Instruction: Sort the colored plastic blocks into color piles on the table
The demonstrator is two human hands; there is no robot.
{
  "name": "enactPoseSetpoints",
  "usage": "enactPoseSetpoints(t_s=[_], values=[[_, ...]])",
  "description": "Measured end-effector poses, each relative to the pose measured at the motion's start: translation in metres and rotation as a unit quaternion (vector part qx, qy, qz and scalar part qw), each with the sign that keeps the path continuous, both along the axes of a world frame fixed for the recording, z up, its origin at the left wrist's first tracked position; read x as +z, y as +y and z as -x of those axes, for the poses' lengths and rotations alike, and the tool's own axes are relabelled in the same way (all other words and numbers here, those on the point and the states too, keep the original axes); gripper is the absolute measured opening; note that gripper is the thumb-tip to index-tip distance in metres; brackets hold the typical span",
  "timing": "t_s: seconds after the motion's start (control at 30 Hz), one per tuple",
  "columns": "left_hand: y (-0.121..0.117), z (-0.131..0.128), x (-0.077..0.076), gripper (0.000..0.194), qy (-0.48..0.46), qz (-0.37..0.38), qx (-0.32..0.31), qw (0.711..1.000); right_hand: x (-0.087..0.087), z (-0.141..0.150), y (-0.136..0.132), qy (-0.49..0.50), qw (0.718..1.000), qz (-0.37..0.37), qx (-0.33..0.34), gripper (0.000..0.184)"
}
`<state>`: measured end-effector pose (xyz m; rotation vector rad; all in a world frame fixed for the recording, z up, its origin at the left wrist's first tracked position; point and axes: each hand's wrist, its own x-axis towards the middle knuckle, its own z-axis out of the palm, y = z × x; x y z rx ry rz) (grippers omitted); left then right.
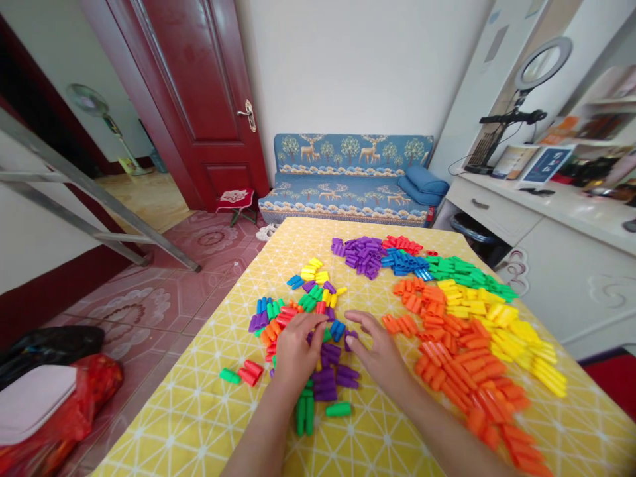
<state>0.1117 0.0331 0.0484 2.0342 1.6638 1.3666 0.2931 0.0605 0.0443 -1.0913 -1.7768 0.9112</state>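
Many mixed plastic tubes (pixel 324 383) lie on the bench (pixel 173 430), around the left hand (pixel 294 354), its fingers curled close together; whether they pinch one, I cannot tell. Rightward, the right hand (pixel 385 364) spreads curved fingers near blue tubes (pixel 338 330); orange tubes (pixel 460 374) lie beyond.

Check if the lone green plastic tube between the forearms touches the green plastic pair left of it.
Apart. The head view shows yellow tablecloth between the lone green tube and the green pair.

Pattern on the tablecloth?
Tablecloth: yellow with white crossing lines forming triangles. Shows best in the head view.
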Motion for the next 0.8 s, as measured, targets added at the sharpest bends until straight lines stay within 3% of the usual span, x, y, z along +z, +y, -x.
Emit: enactPoseSetpoints(t_s=[0.17, 0.3, 0.43, 0.57, 0.8], values=[[0.005, 0.017, -0.004, 0.020, 0.093, -0.017, 0.073, 0.993, -0.040, 0.009, -0.015, -0.011, 0.994, -0.060, -0.088, 0.044], [0.005, 0.014, -0.010, 0.042, 0.176, 0.023, 0.084, 0.980, -0.057, 0.012, -0.014, -0.076, 0.988, -0.095, -0.091, 0.061], [0.008, 0.002, -0.012, 0.056, 0.209, 0.051, 0.089, 0.973, -0.053, 0.016, -0.017, -0.178, 0.976, -0.120, -0.045, 0.076], [0.018, -0.010, -0.006, 0.044, 0.209, 0.085, 0.100, 0.969, -0.041, 0.017, -0.019, -0.227, 0.969, -0.099, 0.006, 0.074], [0.024, -0.006, -0.004, 0.022, 0.167, 0.060, 0.106, 0.978, -0.033, 0.014, -0.018, -0.100, 0.992, -0.080, -0.003, 0.046]])
